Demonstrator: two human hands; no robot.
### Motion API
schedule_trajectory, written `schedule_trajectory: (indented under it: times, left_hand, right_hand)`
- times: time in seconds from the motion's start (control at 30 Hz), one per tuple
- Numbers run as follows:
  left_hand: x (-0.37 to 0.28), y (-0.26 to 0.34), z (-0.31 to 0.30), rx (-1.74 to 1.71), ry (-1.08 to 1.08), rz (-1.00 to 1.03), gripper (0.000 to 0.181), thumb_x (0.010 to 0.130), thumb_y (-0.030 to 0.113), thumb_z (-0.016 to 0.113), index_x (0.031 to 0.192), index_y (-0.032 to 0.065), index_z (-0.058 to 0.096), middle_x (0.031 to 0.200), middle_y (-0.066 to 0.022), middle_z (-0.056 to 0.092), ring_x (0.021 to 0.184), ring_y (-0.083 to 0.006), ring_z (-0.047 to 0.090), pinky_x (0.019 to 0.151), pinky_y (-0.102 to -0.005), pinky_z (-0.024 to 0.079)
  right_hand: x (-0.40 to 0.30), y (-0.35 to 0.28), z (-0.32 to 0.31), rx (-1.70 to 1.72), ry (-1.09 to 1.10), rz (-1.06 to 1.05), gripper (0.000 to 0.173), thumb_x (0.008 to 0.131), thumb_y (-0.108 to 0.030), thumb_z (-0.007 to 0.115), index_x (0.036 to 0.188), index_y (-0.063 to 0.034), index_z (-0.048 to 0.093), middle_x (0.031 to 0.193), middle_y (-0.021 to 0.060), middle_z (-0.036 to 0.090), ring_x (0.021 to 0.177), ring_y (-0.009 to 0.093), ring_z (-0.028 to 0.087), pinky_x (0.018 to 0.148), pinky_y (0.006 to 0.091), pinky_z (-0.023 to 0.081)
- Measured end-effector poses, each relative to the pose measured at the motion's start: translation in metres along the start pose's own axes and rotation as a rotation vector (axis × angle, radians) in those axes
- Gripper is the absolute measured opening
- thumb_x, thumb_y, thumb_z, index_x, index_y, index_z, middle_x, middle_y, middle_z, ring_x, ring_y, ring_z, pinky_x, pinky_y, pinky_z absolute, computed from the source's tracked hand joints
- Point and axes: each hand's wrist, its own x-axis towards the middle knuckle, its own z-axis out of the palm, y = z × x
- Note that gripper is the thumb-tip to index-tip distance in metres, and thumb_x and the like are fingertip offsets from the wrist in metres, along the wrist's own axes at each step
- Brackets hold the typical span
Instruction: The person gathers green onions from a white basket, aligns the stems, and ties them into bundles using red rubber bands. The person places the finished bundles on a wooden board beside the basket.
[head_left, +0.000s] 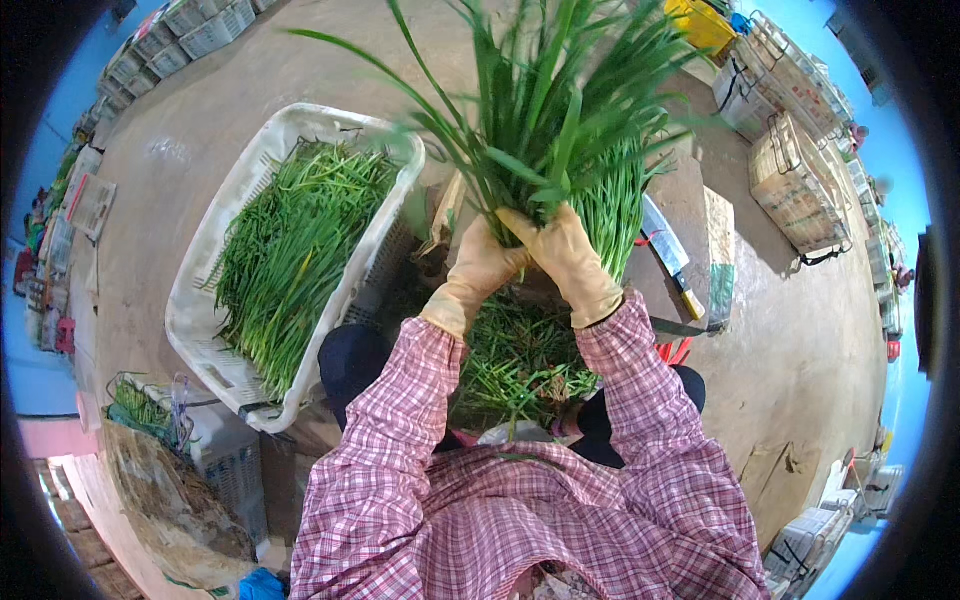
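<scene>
Both my hands wear pale yellow rubber gloves. My left hand and my right hand meet around the lower end of a large bunch of long, flat green leaves, probably garlic chives. The leaves fan out upward and look blurred. Just behind my right hand, another bundle of green stalks lies on a low block. Beside that bundle rests a knife with a wide blade and a dark and yellow handle. Under my wrists, loose leaf trimmings are heaped between my knees.
To the left stands a white plastic crate holding more green leaves. A strapped box sits on the floor at right, with a yellow crate farther back. Stacked crates line the far wall. Flattened cardboard lies at lower right.
</scene>
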Motion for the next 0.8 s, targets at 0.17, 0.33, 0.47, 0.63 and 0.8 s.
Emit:
schedule_trajectory:
  times: [0.17,0.33,0.47,0.63,0.8]
  left_hand:
    - [-0.006,0.034,-0.005,-0.347,0.218,-0.171,0.036,0.088,0.011,0.074,0.121,0.0018,0.062,0.109,-0.0033,0.068,0.096,-0.0148,0.064,0.081,-0.0322,0.054]
    - [-0.034,0.043,-0.015,-0.640,0.391,-0.485,0.029,0.092,0.012,0.069,0.119,0.0037,0.063,0.113,-0.0094,0.069,0.096,-0.0228,0.068,0.083,-0.0386,0.057]
    - [-0.055,0.021,-0.018,-0.794,0.445,-0.687,0.026,0.096,0.017,0.063,0.118,0.0027,0.063,0.108,-0.0147,0.071,0.091,-0.0285,0.070,0.082,-0.0428,0.059]
    - [-0.064,0.009,-0.007,-0.780,0.411,-0.692,0.026,0.098,0.017,0.061,0.116,-0.0005,0.063,0.108,-0.0155,0.070,0.091,-0.0296,0.070,0.084,-0.0446,0.058]
    - [-0.067,-0.009,-0.023,-0.848,0.525,-0.627,0.026,0.098,0.016,0.061,0.119,0.0014,0.062,0.107,-0.0156,0.069,0.095,-0.0304,0.069,0.088,-0.0457,0.058]
  right_hand:
    - [0.019,-0.065,-0.035,0.132,0.061,0.133,0.071,0.088,-0.022,0.077,0.144,0.0069,0.043,0.136,0.0242,0.057,0.130,0.025,0.054,0.104,0.0357,0.046]
    - [-0.054,-0.044,-0.031,0.397,0.168,0.446,0.059,0.089,-0.020,0.075,0.138,0.0033,0.051,0.128,0.0175,0.064,0.114,0.024,0.064,0.095,0.0340,0.052]
    - [-0.100,-0.039,-0.018,0.398,0.039,0.607,0.034,0.089,-0.015,0.074,0.120,-0.0011,0.068,0.107,0.0112,0.072,0.099,0.017,0.068,0.089,0.0300,0.054]
    - [-0.114,-0.036,-0.005,0.051,0.016,0.474,0.021,0.084,-0.018,0.077,0.096,-0.0002,0.074,0.092,0.0130,0.073,0.080,0.023,0.069,0.073,0.0320,0.054]
    - [-0.145,-0.042,-0.040,0.456,-0.140,0.814,0.015,0.089,-0.013,0.072,0.094,0.0014,0.073,0.083,0.0065,0.072,0.073,0.011,0.065,0.068,0.0253,0.052]
